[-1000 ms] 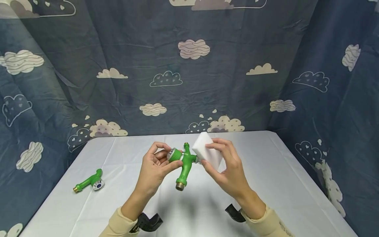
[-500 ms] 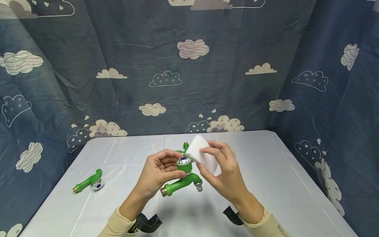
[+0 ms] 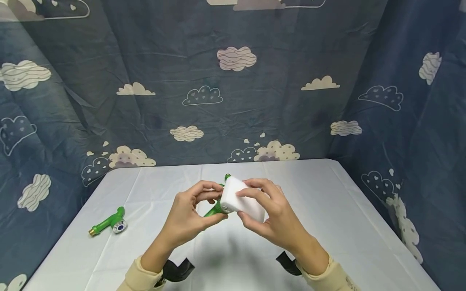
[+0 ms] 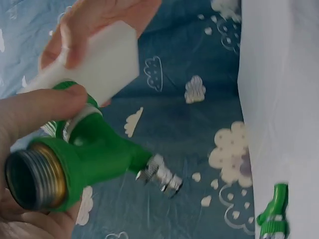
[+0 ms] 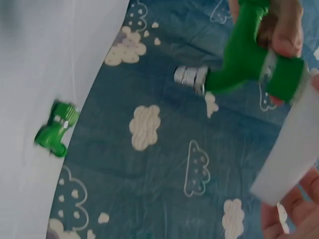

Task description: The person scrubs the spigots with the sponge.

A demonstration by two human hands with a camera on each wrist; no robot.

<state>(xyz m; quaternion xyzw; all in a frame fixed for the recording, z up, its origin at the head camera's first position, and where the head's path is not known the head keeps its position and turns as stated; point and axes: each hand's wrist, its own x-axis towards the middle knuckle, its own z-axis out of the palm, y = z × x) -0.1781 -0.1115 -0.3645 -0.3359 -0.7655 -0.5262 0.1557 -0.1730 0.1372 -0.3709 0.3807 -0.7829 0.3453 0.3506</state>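
Left hand (image 3: 185, 216): grasping a glossy green metal tap (image 4: 107, 149) with curled fingers, thumb at its green cylindrical knob (image 5: 284, 79).
Right hand (image 3: 278, 220): pinching a white rectangular foam-like block (image 3: 247, 205) between thumb and fingertips.
White block: tilted, touching the end of the knob in right wrist view; hiding much of the tap in head view.
Held tap: raised over the middle of a white cloth-covered table (image 3: 327, 210), between both hands; showing a threaded metal inlet (image 4: 35, 179) and a silver ridged nozzle (image 4: 160, 175) in left wrist view.
Wrists: flanked by curved black bands (image 3: 178, 270), just beside cream sleeve cuffs (image 3: 142, 275).
Second green tap (image 3: 111, 222): lying at left on the table, well apart from both hands; brass-coloured end toward left, round blue-centred knob face toward near right.
Backdrop (image 3: 276, 113): dark blue fabric, pale cloud prints; hanging far, left and right.
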